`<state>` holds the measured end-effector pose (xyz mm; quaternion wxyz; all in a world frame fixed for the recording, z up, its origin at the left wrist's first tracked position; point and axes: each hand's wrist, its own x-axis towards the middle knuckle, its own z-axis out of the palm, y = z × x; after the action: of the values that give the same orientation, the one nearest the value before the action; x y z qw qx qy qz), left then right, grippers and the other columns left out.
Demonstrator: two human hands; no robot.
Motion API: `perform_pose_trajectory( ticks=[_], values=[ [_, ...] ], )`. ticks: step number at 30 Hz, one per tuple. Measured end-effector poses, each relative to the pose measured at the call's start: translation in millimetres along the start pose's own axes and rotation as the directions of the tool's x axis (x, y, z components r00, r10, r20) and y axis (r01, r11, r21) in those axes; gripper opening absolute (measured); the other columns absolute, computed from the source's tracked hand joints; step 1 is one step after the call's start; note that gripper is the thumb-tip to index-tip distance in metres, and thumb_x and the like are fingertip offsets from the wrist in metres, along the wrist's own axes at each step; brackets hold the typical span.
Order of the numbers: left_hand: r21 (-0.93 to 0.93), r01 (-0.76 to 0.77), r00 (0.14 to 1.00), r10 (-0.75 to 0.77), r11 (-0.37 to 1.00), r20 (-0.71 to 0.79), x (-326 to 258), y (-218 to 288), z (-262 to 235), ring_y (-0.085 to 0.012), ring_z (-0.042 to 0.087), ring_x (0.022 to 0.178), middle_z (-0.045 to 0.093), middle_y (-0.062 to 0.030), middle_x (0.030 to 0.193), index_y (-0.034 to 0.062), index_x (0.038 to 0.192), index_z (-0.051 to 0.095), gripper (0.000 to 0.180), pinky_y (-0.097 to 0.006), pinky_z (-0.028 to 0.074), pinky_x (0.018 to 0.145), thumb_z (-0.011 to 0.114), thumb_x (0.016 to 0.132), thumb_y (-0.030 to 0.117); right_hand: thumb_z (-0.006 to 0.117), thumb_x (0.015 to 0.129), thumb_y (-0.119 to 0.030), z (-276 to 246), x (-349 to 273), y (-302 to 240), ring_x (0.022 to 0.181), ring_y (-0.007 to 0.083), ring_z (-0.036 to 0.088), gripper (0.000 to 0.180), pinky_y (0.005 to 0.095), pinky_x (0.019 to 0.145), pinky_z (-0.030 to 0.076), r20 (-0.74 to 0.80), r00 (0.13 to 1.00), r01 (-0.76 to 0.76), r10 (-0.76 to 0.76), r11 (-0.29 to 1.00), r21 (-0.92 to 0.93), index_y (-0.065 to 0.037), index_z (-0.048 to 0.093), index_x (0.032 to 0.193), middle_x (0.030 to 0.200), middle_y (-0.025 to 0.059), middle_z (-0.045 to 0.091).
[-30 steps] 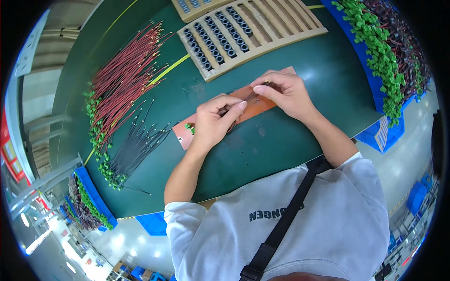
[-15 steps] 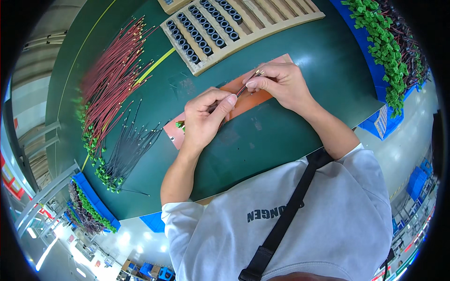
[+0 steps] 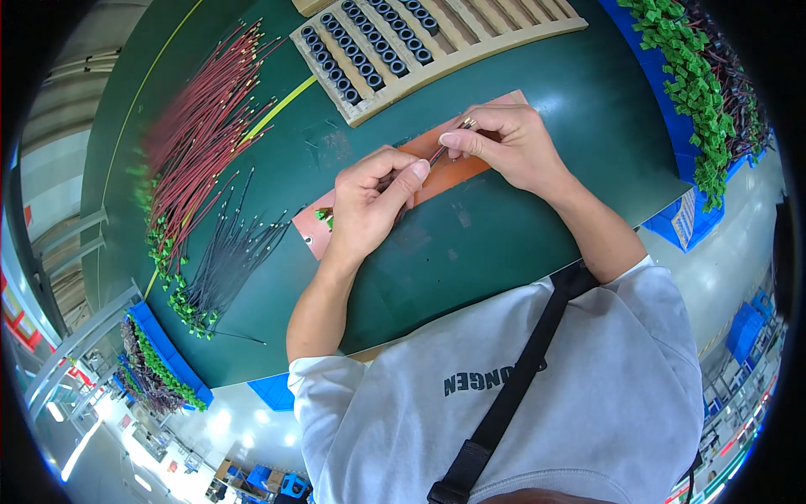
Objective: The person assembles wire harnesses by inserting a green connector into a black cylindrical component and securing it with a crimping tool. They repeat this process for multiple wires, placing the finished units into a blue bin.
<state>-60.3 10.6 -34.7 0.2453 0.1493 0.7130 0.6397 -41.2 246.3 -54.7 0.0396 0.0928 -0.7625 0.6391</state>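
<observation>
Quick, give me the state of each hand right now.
Left hand: closed, pinching one end of a thin wire.
Right hand: closed, pinching the wire's other end, over the orange mat.

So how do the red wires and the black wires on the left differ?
The red wires are longer than the black wires. The red bundle is bigger and lies farther from the person; the black bundle is smaller, nearer and fanned out. Both lie on the green table with green connectors at their near ends, untouched by either hand.
</observation>
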Motion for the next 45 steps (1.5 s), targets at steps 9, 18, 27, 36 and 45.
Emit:
perform_pose_trajectory(
  ticks=[9, 18, 27, 36, 45],
  values=[
    [0.460, -0.365, 0.857, 0.485, 0.809, -0.173, -25.8, 16.5, -15.8, -0.0191, 0.066, 0.099, 0.069, -0.0129, 0.114, -0.0016, 0.107, 0.068, 0.012, -0.033, 0.054, 0.085, 0.061, 0.103, 0.008, 0.078, 0.093, -0.021, -10.7, -18.0, -5.4, 0.059, 0.0174, 0.054, 0.021, 0.0314, 0.080, 0.039, -0.078, 0.989, 0.093, -0.123, 0.945, -0.312, -0.004, 0.074, 0.081, 0.064, 0.0047, 0.063],
    [0.797, -0.473, 0.725, 0.680, 0.374, 0.111, -42.9, -1.3, -11.9, -0.0301, 0.071, 0.087, 0.071, -0.0137, 0.100, -0.0025, 0.097, 0.073, 0.026, -0.037, 0.058, 0.072, 0.083, 0.074, -0.004, 0.076, 0.093, -0.021, -8.6, -18.8, 0.0, 0.067, 0.0227, 0.061, 0.022, 0.0354, 0.086, 0.042, -0.029, 0.988, 0.125, -0.153, 0.890, -0.438, -0.004, 0.070, 0.080, 0.070, 0.0062, 0.067],
    [0.915, -0.374, 0.704, 0.688, 0.150, 0.175, -40.4, 4.6, -7.4, -0.0299, 0.072, 0.088, 0.071, -0.0147, 0.105, -0.0047, 0.098, 0.070, 0.022, -0.038, 0.061, 0.074, 0.079, 0.078, -0.003, 0.076, 0.092, -0.020, -7.3, -19.1, -0.4, 0.074, 0.0264, 0.066, 0.024, 0.0403, 0.092, 0.046, -0.013, 0.979, 0.166, -0.205, 0.828, -0.535, -0.003, 0.067, 0.079, 0.078, 0.0079, 0.070],
    [0.820, -0.302, 0.866, 0.500, 0.486, 0.023, -31.2, 4.1, -3.0, -0.0311, 0.072, 0.092, 0.075, -0.0133, 0.104, -0.0023, 0.091, 0.071, 0.014, -0.039, 0.058, 0.083, 0.079, 0.080, -0.004, 0.076, 0.091, -0.020, -5.7, -18.4, 2.5, 0.082, 0.0267, 0.067, 0.022, 0.0400, 0.090, 0.046, -0.020, 0.958, 0.223, -0.286, 0.788, -0.573, -0.003, 0.068, 0.080, 0.083, 0.0082, 0.071],
    [0.789, -0.294, 0.845, 0.532, 0.540, -0.050, -23.6, -6.2, 11.3, -0.0320, 0.070, 0.092, 0.073, -0.0146, 0.098, -0.0016, 0.091, 0.069, 0.016, -0.041, 0.058, 0.077, 0.078, 0.078, -0.005, 0.075, 0.090, -0.017, 2.6, -19.7, 0.8, 0.080, 0.0257, 0.064, 0.017, 0.0407, 0.084, 0.045, 0.031, 0.958, 0.237, -0.286, 0.724, -0.647, -0.005, 0.069, 0.081, 0.079, 0.0064, 0.068]
  ],
)
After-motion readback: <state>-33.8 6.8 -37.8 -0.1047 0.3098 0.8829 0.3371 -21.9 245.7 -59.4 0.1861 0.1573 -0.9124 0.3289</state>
